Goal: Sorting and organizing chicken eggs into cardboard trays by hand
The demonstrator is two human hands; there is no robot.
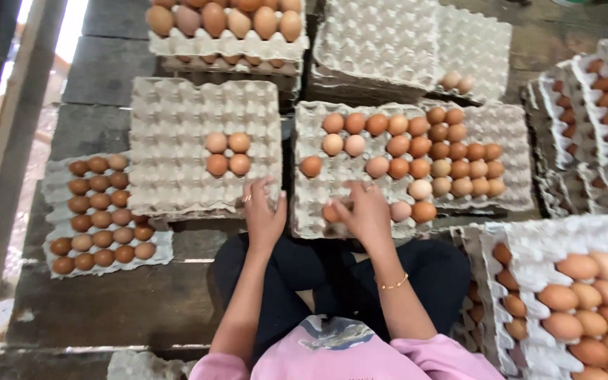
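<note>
My left hand [262,211] rests on the near right corner of a grey pulp egg tray [177,176] that holds a small cluster of brown eggs [227,153] in its middle. The fingers are curled and I cannot tell if they hold anything. My right hand [364,211] lies on the near edge of a second tray [332,176], closed around a brown egg [331,213] at its front row. That tray holds several brown eggs [397,148], mostly on its right side.
A small tray of dark eggs [101,214] lies at the left. Full and empty tray stacks [402,42] stand behind, and more egg-filled trays [571,302] crowd the right. My crossed legs in dark trousers [332,274] sit on wooden planks [107,302].
</note>
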